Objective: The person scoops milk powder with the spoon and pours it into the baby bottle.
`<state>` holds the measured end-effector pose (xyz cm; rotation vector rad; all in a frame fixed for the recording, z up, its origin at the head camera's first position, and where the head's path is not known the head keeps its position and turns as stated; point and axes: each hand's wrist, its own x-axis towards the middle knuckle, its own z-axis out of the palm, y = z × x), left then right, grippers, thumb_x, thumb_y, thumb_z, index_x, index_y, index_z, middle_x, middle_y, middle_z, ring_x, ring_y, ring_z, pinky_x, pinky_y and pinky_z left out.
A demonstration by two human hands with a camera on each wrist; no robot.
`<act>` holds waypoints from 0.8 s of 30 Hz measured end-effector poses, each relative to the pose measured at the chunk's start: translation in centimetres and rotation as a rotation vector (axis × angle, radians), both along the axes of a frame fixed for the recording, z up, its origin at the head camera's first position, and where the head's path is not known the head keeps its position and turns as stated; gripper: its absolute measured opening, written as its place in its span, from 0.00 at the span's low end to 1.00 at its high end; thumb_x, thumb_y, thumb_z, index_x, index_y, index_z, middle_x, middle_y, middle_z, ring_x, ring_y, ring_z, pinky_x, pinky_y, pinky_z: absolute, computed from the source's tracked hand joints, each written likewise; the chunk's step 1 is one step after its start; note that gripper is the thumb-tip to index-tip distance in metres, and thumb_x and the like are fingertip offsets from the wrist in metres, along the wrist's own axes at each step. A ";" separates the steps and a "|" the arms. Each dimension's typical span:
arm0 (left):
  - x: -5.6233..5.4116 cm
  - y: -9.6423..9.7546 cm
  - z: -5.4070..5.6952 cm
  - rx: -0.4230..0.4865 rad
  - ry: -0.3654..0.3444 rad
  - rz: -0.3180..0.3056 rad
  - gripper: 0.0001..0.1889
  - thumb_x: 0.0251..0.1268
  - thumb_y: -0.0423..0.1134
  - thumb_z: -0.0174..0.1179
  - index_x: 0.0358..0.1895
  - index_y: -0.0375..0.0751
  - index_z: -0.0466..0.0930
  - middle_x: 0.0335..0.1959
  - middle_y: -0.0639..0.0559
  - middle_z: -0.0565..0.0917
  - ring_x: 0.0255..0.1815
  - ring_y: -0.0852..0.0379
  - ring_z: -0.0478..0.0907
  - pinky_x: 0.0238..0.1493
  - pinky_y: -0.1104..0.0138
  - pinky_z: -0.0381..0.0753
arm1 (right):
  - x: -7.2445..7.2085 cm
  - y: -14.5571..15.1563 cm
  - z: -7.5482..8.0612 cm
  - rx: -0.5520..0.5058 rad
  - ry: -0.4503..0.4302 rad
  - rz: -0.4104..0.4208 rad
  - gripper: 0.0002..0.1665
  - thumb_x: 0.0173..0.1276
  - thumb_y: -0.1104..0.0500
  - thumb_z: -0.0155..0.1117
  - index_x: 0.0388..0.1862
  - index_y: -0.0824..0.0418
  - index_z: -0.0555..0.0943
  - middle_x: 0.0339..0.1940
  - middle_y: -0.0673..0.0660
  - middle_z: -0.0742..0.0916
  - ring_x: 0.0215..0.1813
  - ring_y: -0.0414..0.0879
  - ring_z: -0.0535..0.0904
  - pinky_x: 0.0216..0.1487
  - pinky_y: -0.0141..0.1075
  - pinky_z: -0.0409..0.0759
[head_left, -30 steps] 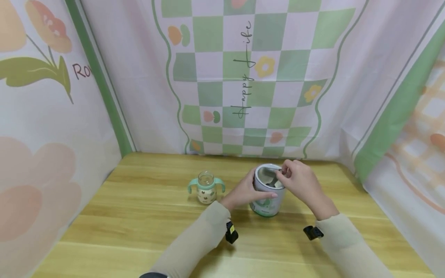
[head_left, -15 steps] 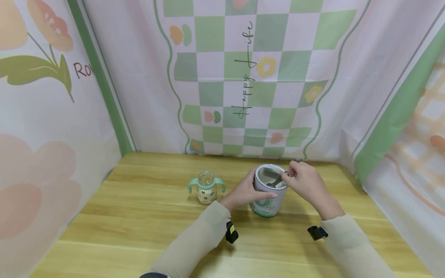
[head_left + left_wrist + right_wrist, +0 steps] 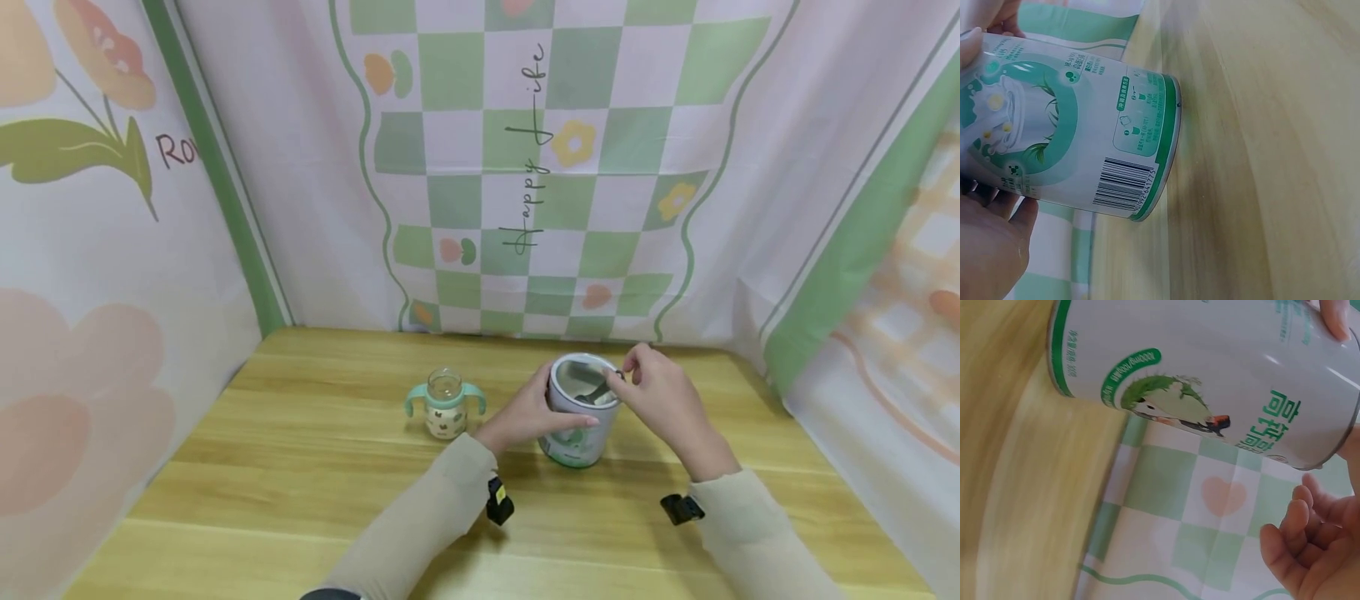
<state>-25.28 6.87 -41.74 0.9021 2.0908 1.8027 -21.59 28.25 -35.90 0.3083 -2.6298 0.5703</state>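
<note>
A white and green milk powder can (image 3: 573,442) stands with its top uncovered at the right of the table's middle. My left hand (image 3: 525,417) grips it from the left side, thumb across the front. Above the rim, my right hand (image 3: 667,396) pinches the handle of a dark metal spoon (image 3: 596,394), whose bowl is down inside the can. The left wrist view gives the can's barcode side (image 3: 1085,119), with left fingers beneath it. In the right wrist view, the can's picture side (image 3: 1197,381) shows and the right hand (image 3: 1316,544) has curled fingers near the rim; the spoon is hidden there.
A baby bottle (image 3: 446,408) with two mint-green handles and no lid stands left of the can. The wooden table (image 3: 300,467) ends at a checked fabric backdrop (image 3: 540,192). Printed fabric also hangs on both sides.
My right hand has shifted slightly right with the spoon, which now slants lower over the can's right rim. Left hand, can and bottle stay put.
</note>
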 end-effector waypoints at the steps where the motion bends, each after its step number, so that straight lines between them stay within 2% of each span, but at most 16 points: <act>1: 0.0 0.0 0.0 0.000 0.002 0.000 0.42 0.58 0.46 0.75 0.73 0.61 0.59 0.66 0.48 0.73 0.60 0.59 0.74 0.59 0.61 0.73 | 0.0 0.0 -0.2 -0.004 0.027 -0.001 0.17 0.71 0.50 0.64 0.38 0.63 0.76 0.29 0.57 0.79 0.28 0.49 0.74 0.27 0.42 0.74; 6: 0.1 -0.1 0.3 -0.007 0.042 -0.014 0.42 0.59 0.46 0.75 0.73 0.61 0.59 0.66 0.46 0.74 0.62 0.56 0.74 0.60 0.61 0.73 | -0.3 -0.1 -0.9 -0.012 0.178 -0.002 0.14 0.69 0.52 0.67 0.35 0.63 0.77 0.30 0.57 0.82 0.29 0.50 0.77 0.28 0.44 0.77; 10: 0.0 -0.4 0.4 -0.025 0.076 -0.033 0.41 0.60 0.48 0.74 0.73 0.64 0.60 0.66 0.47 0.73 0.65 0.52 0.73 0.62 0.59 0.72 | -0.4 0.0 -1.3 -0.017 0.231 0.009 0.14 0.69 0.53 0.68 0.34 0.63 0.78 0.29 0.56 0.83 0.27 0.49 0.79 0.26 0.43 0.78; 15: -0.1 -1.2 0.7 -0.071 0.096 -0.018 0.40 0.60 0.52 0.73 0.73 0.68 0.61 0.66 0.56 0.73 0.68 0.52 0.69 0.66 0.50 0.68 | -0.4 0.0 -1.3 -0.045 0.196 0.025 0.14 0.70 0.52 0.67 0.35 0.61 0.78 0.29 0.55 0.84 0.28 0.48 0.80 0.25 0.42 0.79; 18: 0.0 -1.7 1.1 -0.102 0.081 0.009 0.42 0.58 0.54 0.73 0.74 0.68 0.60 0.67 0.63 0.71 0.70 0.54 0.66 0.68 0.45 0.65 | -0.3 0.0 -1.2 -0.062 0.164 0.029 0.14 0.72 0.51 0.66 0.35 0.61 0.79 0.30 0.55 0.84 0.29 0.48 0.81 0.26 0.42 0.79; 22: 0.1 -2.3 1.6 -0.144 0.052 0.049 0.46 0.57 0.56 0.73 0.77 0.67 0.56 0.70 0.66 0.67 0.71 0.57 0.63 0.69 0.45 0.62 | -0.4 0.1 -1.3 -0.079 0.127 0.029 0.15 0.73 0.49 0.64 0.36 0.60 0.79 0.30 0.55 0.85 0.30 0.49 0.81 0.26 0.42 0.79; 24: 0.2 -2.5 1.6 -0.158 0.051 0.061 0.48 0.58 0.57 0.73 0.79 0.62 0.54 0.72 0.66 0.65 0.72 0.57 0.63 0.70 0.46 0.62 | -0.4 0.1 -1.4 -0.085 0.116 0.028 0.16 0.73 0.48 0.64 0.37 0.60 0.79 0.31 0.55 0.85 0.31 0.49 0.82 0.27 0.42 0.79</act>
